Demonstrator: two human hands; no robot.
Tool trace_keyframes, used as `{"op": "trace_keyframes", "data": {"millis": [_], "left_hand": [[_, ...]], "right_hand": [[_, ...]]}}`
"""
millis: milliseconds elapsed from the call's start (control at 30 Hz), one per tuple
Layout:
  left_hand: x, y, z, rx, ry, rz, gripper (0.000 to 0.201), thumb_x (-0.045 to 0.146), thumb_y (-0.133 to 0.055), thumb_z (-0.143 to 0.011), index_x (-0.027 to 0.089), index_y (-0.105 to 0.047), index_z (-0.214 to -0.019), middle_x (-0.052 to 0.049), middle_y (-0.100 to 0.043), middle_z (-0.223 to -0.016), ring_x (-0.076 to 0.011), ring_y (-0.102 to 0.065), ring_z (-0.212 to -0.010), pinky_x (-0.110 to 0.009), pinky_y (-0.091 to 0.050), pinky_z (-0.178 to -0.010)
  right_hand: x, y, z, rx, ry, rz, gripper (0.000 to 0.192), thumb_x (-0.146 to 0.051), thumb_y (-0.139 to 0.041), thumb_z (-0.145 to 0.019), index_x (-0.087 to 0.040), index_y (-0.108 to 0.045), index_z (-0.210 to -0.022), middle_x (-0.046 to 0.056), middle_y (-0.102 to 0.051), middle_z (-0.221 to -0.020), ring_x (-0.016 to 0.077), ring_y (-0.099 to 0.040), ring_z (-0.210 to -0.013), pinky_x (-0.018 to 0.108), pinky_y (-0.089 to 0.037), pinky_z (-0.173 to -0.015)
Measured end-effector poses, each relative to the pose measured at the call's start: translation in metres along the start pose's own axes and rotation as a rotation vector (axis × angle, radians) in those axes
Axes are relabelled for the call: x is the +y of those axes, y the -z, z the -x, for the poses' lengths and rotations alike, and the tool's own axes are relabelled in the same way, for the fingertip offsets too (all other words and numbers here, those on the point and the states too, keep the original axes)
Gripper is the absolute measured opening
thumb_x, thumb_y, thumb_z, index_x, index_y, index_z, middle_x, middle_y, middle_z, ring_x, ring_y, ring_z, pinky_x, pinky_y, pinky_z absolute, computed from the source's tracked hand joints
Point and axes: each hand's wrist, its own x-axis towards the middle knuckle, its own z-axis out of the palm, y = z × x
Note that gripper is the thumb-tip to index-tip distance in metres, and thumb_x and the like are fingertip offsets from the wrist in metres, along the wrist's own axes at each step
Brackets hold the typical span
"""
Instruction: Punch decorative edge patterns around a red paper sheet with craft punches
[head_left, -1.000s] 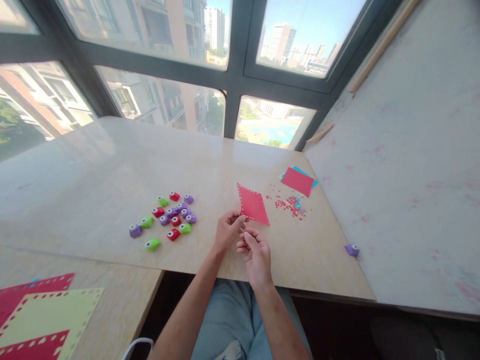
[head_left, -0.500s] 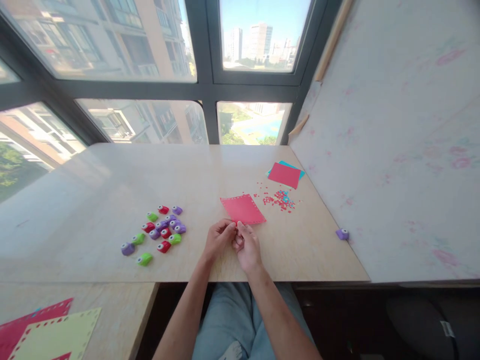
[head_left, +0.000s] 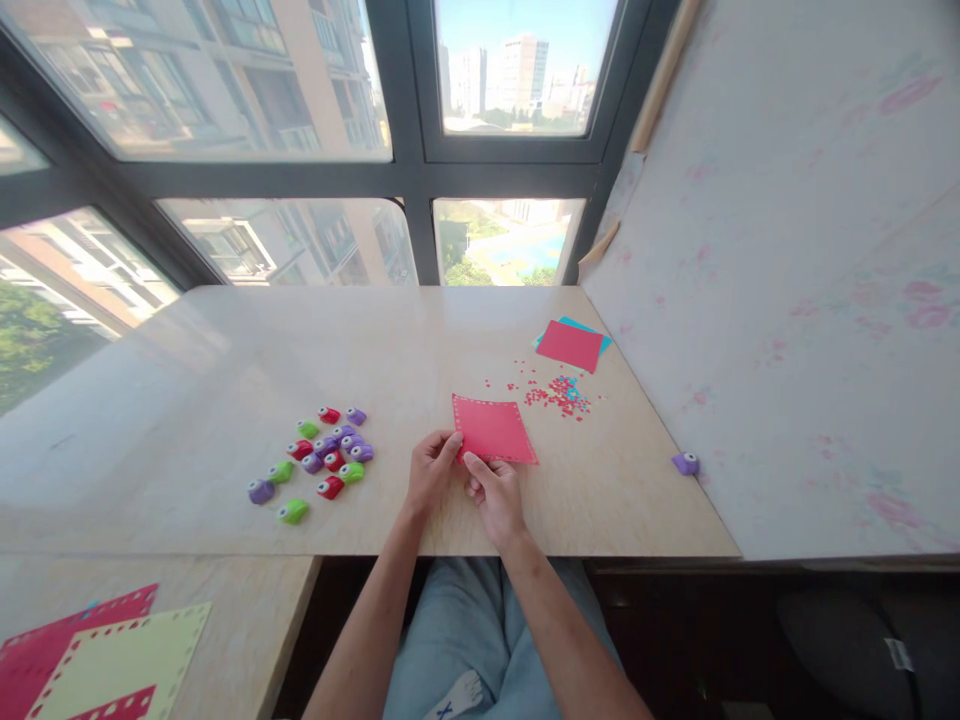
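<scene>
A red sheet of paper (head_left: pixel 495 428) with small punched holes along several of its edges is held just above the table in front of me. My left hand (head_left: pixel 433 468) pinches its left edge near the lower corner, thumb on top. My right hand (head_left: pixel 495 494) grips the near edge close by, its thumb on the paper and its other fingers curled beneath. To the left of my hands lies a group of small craft punches in purple, red and green, among them a green punch (head_left: pixel 293 512) and a red punch (head_left: pixel 330 487).
Red and blue paper bits (head_left: pixel 559 397) are scattered beyond the sheet. Behind them lie stacked red and blue sheets (head_left: pixel 571 346). One purple punch (head_left: pixel 686 463) sits against the right wall. Punched red and pale-yellow sheets (head_left: pixel 142 650) rest on the lower-left surface. Windows stand behind the table (head_left: pixel 337 345).
The red sheet has turned between my hands, so its near edge now runs more level. My hands have moved slightly apart, the left now on the sheet's left edge.
</scene>
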Motion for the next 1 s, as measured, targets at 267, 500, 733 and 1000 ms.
{"op": "trace_keyframes", "data": {"millis": [267, 500, 733, 1000], "left_hand": [[-0.003, 0.005, -0.001, -0.05, 0.085, 0.123, 0.032, 0.045, -0.07, -0.079, 0.014, -0.067, -0.074, 0.001, -0.059, -0.061, -0.0107, -0.05, -0.054, -0.021, -0.04, -0.052], [-0.007, 0.014, -0.007, -0.085, 0.169, 0.249, 0.033, 0.045, -0.076, -0.074, 0.014, -0.066, -0.072, 0.001, -0.058, -0.06, -0.0086, -0.049, -0.052, -0.02, -0.039, -0.051], [-0.005, 0.012, -0.007, -0.075, 0.171, 0.254, 0.032, 0.044, -0.077, -0.072, 0.014, -0.065, -0.069, 0.002, -0.056, -0.058, -0.0082, -0.047, -0.051, -0.02, -0.036, -0.05], [-0.004, 0.012, -0.008, -0.053, 0.154, 0.271, 0.032, 0.044, -0.077, -0.072, 0.014, -0.065, -0.069, 0.002, -0.055, -0.055, -0.0076, -0.044, -0.049, -0.02, -0.034, -0.049]], "right_hand": [[0.001, -0.001, -0.005, -0.022, -0.059, 0.146, 0.033, -0.038, -0.085, -0.058, -0.016, -0.06, -0.056, -0.005, -0.049, -0.044, 0.0077, -0.04, -0.041, 0.023, -0.032, -0.043], [-0.009, 0.002, -0.006, -0.027, -0.082, 0.014, 0.034, -0.034, -0.088, -0.055, -0.017, -0.06, -0.066, -0.006, -0.053, -0.05, 0.0068, -0.042, -0.042, 0.021, -0.034, -0.041], [-0.024, 0.014, -0.016, 0.014, -0.051, -0.054, 0.037, -0.034, -0.088, -0.055, -0.018, -0.057, -0.065, -0.007, -0.05, -0.05, 0.0056, -0.041, -0.041, 0.018, -0.034, -0.04], [-0.046, 0.041, -0.033, 0.063, 0.028, -0.069, 0.035, -0.032, -0.089, -0.056, -0.017, -0.059, -0.066, -0.007, -0.051, -0.053, 0.0052, -0.041, -0.044, 0.018, -0.035, -0.04]]}}
